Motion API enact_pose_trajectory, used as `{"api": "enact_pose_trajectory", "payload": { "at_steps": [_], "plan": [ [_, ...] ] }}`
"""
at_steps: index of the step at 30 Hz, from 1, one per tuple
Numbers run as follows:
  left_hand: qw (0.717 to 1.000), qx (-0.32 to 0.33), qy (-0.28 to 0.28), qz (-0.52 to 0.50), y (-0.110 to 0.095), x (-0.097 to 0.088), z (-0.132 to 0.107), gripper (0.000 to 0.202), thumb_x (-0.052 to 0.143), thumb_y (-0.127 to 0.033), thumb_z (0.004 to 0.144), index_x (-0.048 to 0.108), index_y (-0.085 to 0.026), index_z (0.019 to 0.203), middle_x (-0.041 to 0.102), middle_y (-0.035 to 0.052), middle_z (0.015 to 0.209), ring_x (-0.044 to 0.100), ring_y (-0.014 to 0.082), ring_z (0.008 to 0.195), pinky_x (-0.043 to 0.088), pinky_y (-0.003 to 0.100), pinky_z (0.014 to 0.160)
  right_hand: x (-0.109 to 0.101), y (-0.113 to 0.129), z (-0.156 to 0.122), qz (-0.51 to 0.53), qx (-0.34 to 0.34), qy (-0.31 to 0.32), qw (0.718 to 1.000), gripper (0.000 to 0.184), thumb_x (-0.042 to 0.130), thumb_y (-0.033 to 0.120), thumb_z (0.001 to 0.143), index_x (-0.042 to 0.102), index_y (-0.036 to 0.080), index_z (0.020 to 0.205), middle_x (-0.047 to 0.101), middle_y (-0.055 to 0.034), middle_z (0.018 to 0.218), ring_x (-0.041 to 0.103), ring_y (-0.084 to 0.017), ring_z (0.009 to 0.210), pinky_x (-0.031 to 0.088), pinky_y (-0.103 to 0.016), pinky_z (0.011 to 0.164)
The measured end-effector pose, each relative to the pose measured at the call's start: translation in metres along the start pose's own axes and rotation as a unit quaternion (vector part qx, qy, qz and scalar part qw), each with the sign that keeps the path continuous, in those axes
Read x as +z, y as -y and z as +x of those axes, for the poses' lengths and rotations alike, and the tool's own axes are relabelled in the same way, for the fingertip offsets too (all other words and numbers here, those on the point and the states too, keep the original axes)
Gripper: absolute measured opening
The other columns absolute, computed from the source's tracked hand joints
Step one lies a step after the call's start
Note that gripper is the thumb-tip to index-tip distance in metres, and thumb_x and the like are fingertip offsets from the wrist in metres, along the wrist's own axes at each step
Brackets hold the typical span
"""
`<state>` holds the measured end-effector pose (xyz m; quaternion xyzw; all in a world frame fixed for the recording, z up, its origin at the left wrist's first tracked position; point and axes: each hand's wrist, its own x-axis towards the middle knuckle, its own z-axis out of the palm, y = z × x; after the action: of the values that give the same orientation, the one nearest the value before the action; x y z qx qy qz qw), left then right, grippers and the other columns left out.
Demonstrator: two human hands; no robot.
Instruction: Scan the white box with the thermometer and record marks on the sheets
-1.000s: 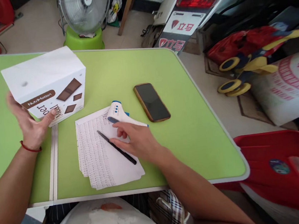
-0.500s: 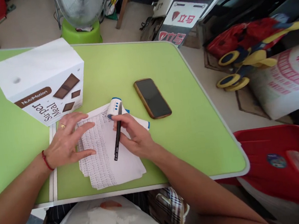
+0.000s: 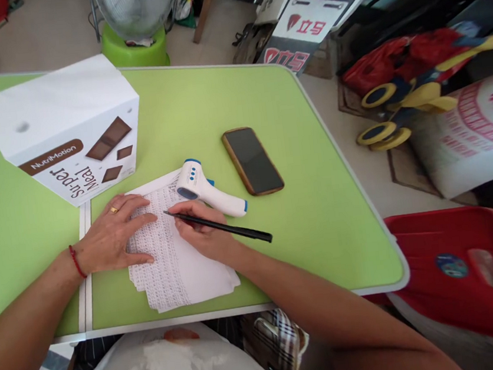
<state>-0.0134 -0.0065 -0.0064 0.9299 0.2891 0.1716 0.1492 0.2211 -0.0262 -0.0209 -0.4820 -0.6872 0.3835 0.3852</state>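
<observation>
The counter [image 3: 218, 93] is coloured lime green and edged in silver. A white box [image 3: 59, 105] is marked with a brown band and dark brown chocolate squares. An infrared thermometer [image 3: 207, 194] is coloured white with blue trim, and a black phone screen [image 3: 252, 160] is framed in brown. White sheets [image 3: 181, 281] are patterned with dense black print. A black pen [image 3: 247, 233] is seen, and a red cord bracelet [image 3: 75, 262] and gold ring [image 3: 114, 209] are worn on the left hand [image 3: 110, 236].

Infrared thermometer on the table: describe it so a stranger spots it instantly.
On the green table, find the printed papers. At their top edge lies a white thermometer, pistol-shaped with blue trim, unlike the flat dark phone beside it.
</observation>
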Motion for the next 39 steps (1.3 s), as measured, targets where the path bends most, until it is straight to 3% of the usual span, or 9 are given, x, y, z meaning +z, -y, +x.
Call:
{"api": "enact_pose_trajectory", "payload": {
  "at_steps": [3, 7, 13, 25, 31, 39],
  "plan": [
    [1.000, 0.003, 0.002, 0.003, 0.0003, 0.0004, -0.0004, 0.063, 0.063, -0.064, 0.083, 0.057, -0.017, 0.125, 0.048, 0.0209, 0.134, 0.040, 0.0389, 0.129, 0.031, 0.061, 0.110, 0.0029, -0.0033, 0.0006, 0.009, 0.005, -0.018, 1.000, 0.015, 0.055, 0.023, 0.080, 0.064, 0.021, 0.091, 0.068, -0.0004, 0.073, 0.058, -0.012, 0.058, 0.048, -0.025, 0.053],
    [1.000, -0.001, 0.007, -0.001, -0.0003, 0.0006, -0.0004, 0.061, 0.062, -0.063, 0.083, 0.058, -0.019, 0.125, 0.048, 0.0200, 0.135, 0.040, 0.0388, 0.130, 0.030, 0.061, 0.110, 0.0055, -0.0052, 0.0022, 0.006, -0.020, -0.040, 0.999, 0.011, 0.056, 0.024, 0.081, 0.066, 0.022, 0.085, 0.070, -0.0015, 0.077, 0.063, -0.015, 0.066, 0.054, -0.029, 0.060],
    [1.000, 0.001, 0.008, 0.001, -0.0007, 0.0008, -0.0001, 0.061, 0.061, -0.063, 0.084, 0.057, -0.019, 0.126, 0.047, 0.0200, 0.135, 0.040, 0.0388, 0.129, 0.030, 0.061, 0.110, 0.0060, -0.0032, 0.0030, -0.018, -0.053, -0.016, 0.998, 0.012, 0.056, 0.025, 0.085, 0.067, 0.023, 0.087, 0.071, -0.0025, 0.080, 0.066, -0.016, 0.074, 0.056, -0.032, 0.068],
    [1.000, -0.003, 0.011, 0.004, -0.0002, 0.0002, -0.0004, 0.060, 0.061, -0.063, 0.084, 0.057, -0.020, 0.125, 0.047, 0.0190, 0.135, 0.039, 0.0381, 0.130, 0.029, 0.060, 0.111, 0.0042, -0.0050, 0.0025, -0.029, -0.050, -0.004, 0.998, 0.012, 0.055, 0.022, 0.083, 0.067, 0.022, 0.084, 0.069, -0.0013, 0.075, 0.063, -0.014, 0.065, 0.053, -0.028, 0.060],
    [1.000, 0.006, 0.006, 0.010, 0.0002, 0.0007, -0.0007, 0.060, 0.058, -0.063, 0.085, 0.058, -0.018, 0.125, 0.047, 0.0209, 0.134, 0.040, 0.0390, 0.129, 0.031, 0.061, 0.109, 0.0041, -0.0038, 0.0033, -0.036, -0.044, -0.031, 0.998, 0.012, 0.055, 0.024, 0.084, 0.067, 0.024, 0.085, 0.071, -0.0016, 0.078, 0.065, -0.016, 0.071, 0.055, -0.031, 0.065],
    [1.000, 0.002, 0.008, 0.003, 0.0012, 0.0017, -0.0008, 0.060, 0.060, -0.064, 0.084, 0.058, -0.019, 0.125, 0.047, 0.0198, 0.135, 0.040, 0.0382, 0.130, 0.029, 0.060, 0.111, 0.0043, -0.0042, 0.0029, -0.023, -0.062, -0.022, 0.998, 0.012, 0.056, 0.020, 0.081, 0.067, 0.023, 0.082, 0.071, -0.0008, 0.075, 0.064, -0.014, 0.066, 0.055, -0.028, 0.061]
  ]
}}
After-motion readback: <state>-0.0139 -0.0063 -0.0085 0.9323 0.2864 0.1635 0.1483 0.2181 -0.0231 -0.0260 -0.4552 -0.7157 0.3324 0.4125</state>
